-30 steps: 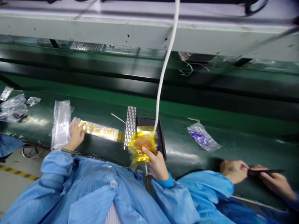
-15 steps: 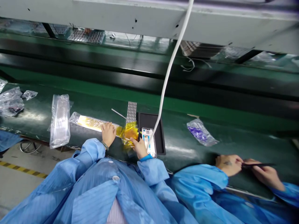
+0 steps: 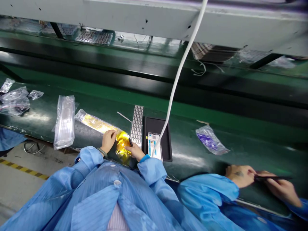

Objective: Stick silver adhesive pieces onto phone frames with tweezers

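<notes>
From my remote post I can read no word, brand or number. The only sign I make out is the yellow-and-black striped tape [image 3: 24, 169] on the grey floor [image 3: 14, 189]. On the crinkled, glossy amber-yellow plastic film [image 3: 123, 140] and the phone-shaped white part with blue strips [image 3: 152, 142], any print is too small for me to read.

Left forearm, in a blue sleeve [image 3: 69, 176], angles up and right across the tabletop's [image 3: 185, 136] near edge. Left wrist [image 3: 103, 151] banded, slightly bent; left hand [image 3: 108, 141] back-up, fingers curled, grip unclear. Right arm [image 3: 157, 179] bent, forearm reaching up-left over same edge, bright blue cuff [image 3: 144, 158] at wrist. Right hand [image 3: 136, 151] faces left, thumb pointing left, fingers folded in, gripping. Hands close together, apart, both near that edge; right slightly lower.
</notes>
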The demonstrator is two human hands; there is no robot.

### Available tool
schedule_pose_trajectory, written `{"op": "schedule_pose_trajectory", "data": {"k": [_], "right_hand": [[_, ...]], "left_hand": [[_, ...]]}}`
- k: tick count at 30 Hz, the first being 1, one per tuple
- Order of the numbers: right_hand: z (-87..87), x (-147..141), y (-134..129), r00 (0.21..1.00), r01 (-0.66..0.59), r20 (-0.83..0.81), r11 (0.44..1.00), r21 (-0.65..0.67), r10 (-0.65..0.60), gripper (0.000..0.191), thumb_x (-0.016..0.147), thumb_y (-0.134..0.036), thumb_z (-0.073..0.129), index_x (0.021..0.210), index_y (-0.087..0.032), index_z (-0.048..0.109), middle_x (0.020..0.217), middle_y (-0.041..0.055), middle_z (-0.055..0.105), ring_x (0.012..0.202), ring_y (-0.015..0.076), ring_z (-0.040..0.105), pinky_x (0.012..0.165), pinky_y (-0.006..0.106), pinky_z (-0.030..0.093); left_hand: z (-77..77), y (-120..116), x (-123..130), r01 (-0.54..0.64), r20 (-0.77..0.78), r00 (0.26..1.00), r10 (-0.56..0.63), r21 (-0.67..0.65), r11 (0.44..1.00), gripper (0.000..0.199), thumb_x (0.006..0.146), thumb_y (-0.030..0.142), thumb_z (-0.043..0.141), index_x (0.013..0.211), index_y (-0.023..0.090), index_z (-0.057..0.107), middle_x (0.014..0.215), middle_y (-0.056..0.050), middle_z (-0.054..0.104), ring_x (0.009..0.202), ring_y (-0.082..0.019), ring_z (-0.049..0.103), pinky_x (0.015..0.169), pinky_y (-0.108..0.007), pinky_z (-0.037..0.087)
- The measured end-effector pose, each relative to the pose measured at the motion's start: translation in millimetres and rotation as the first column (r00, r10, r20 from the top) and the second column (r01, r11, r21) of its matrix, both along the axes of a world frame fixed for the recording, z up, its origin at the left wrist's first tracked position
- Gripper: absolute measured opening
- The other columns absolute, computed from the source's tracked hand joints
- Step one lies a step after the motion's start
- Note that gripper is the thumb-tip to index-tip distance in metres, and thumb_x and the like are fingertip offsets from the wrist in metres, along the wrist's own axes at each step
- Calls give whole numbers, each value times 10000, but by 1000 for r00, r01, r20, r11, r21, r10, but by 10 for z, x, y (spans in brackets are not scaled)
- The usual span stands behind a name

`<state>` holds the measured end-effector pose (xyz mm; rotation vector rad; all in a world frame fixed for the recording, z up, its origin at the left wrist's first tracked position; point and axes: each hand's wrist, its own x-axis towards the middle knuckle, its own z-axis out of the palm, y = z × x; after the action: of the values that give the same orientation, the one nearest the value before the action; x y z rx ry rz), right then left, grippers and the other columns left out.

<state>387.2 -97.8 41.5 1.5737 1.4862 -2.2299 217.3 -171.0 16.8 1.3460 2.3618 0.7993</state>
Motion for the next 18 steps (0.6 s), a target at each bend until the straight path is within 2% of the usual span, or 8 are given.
{"op": "schedule_pose_trajectory", "data": {"k": [4, 10, 18], "right_hand": [[-26, -63, 29, 994, -92, 59, 994, -57, 95, 212, 902, -310, 553, 994, -120, 577, 879, 19, 593, 685, 107, 579, 584, 243, 508], [-78, -180, 154, 973, -195, 94, 966, -170, 213, 216, 904, -303, 552, 1023, -124, 572, 917, 32, 598, 718, 115, 591, 611, 260, 523], [-109, -321, 235, 979, -172, 84, 974, -147, 186, 253, 909, -309, 543, 1090, -133, 552, 964, 45, 597, 752, 127, 600, 636, 278, 531]], "left_hand": [[-32, -37, 7, 1, 58, 998, -1, 5, 1000, 285, 903, 330, 513, 1134, 167, 547, 1146, -83, 565, 964, -180, 581, 826, -384, 507], [-87, -84, 2, -9, 120, 993, 8, 6, 1000, 291, 902, 332, 516, 1140, 167, 545, 1157, -85, 560, 981, -186, 576, 839, -394, 501], [-92, -104, -23, -14, 283, 959, 11, 9, 1000, 298, 899, 332, 519, 1146, 166, 542, 1168, -86, 555, 996, -192, 571, 849, -403, 496]]}}
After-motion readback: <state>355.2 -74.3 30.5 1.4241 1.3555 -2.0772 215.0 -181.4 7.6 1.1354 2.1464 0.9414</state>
